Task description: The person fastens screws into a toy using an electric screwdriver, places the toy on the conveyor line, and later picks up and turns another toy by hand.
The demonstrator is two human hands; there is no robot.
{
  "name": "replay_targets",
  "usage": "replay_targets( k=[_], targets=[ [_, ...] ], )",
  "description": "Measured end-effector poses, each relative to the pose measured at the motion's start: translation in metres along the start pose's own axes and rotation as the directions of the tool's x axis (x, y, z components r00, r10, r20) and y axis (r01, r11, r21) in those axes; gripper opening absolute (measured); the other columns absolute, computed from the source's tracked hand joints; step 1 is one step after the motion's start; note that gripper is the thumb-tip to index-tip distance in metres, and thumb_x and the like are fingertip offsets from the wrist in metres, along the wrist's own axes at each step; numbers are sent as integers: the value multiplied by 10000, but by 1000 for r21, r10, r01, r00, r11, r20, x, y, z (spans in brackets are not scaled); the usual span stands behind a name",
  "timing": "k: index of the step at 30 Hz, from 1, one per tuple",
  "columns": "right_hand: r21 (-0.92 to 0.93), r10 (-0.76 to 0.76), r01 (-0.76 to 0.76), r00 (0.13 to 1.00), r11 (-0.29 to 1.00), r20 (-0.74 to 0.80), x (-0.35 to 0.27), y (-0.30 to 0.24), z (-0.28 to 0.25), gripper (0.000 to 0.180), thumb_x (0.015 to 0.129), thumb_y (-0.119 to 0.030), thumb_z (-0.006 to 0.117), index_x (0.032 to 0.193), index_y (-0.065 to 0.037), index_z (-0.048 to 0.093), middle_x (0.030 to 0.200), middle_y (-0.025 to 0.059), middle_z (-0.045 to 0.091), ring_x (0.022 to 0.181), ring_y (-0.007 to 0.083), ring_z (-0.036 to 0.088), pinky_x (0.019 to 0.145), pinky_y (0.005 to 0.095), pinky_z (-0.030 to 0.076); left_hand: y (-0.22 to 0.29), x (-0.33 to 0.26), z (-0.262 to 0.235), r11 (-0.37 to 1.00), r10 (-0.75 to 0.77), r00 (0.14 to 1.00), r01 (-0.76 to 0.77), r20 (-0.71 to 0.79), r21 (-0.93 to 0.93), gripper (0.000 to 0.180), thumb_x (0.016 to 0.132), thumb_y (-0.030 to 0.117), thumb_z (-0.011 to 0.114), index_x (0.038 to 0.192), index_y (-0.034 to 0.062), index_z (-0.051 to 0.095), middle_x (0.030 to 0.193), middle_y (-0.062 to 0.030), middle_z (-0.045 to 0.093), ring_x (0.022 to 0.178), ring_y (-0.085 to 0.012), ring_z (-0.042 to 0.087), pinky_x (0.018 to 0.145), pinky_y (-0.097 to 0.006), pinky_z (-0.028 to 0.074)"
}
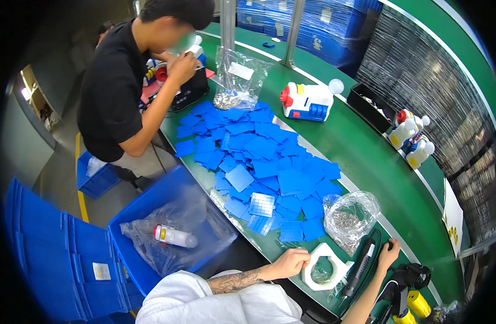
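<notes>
My left hand (291,263) is closed, its fingers curled beside the left edge of a white plastic ring-shaped part (308,277); what it may hold is hidden. My right hand (389,254) is to the right of a black electric screwdriver (361,268), thumb and fingers drawn together around a small dark spot I cannot make out. The screwdriver lies on the green bench with its black cable looping beside it. Just beyond it sits a clear bag of small metal screws (345,220). Many flat blue plastic plates (291,181) are heaped farther up the bench.
Across the bench, a co-worker (113,92) bends over a black box (193,92). A white and blue toy device (308,101) stands on the green belt, near a black tray (371,108). To my left is a blue bin (118,229) with plastic film. Yellow-handled tools (418,304) lie at lower right.
</notes>
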State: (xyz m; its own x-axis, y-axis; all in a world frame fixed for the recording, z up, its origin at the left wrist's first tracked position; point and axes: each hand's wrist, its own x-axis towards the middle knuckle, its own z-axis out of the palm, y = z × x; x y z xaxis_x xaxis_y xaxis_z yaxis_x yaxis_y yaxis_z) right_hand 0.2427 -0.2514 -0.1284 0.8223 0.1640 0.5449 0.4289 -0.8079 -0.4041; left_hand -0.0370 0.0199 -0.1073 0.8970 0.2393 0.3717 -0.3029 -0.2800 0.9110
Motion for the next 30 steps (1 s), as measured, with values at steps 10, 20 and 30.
replay_targets(
  k=[10,20,30],
  targets=[
    [269,-169,133,979,954,116,108,-194,-16,284,741,-15,520,1023,-48,528,1075,119,508,955,249,530,748,327,456,-8,0,-3,994,-3,1000,6,30,-108,88,643,-77,429,649,2,468,622,-105,486,600,-280,513,544,-350,406],
    [250,-582,527,704,812,406,189,-368,116,417,691,-101,568,1089,-22,471,1094,218,484,1038,356,459,907,394,367,-6,-2,-12,956,-38,999,37,3,-290,66,655,-50,425,618,-1,449,603,-123,472,585,-297,504,530,-355,392],
    [-180,-472,669,665,721,579,233,-420,195,897,508,-116,709,1297,-174,286,1345,164,273,1191,376,317,955,489,320,-13,-1,-8,921,-32,999,41,31,-388,67,677,-27,416,619,1,435,604,-118,467,564,-282,494,511,-347,380]
  ],
)
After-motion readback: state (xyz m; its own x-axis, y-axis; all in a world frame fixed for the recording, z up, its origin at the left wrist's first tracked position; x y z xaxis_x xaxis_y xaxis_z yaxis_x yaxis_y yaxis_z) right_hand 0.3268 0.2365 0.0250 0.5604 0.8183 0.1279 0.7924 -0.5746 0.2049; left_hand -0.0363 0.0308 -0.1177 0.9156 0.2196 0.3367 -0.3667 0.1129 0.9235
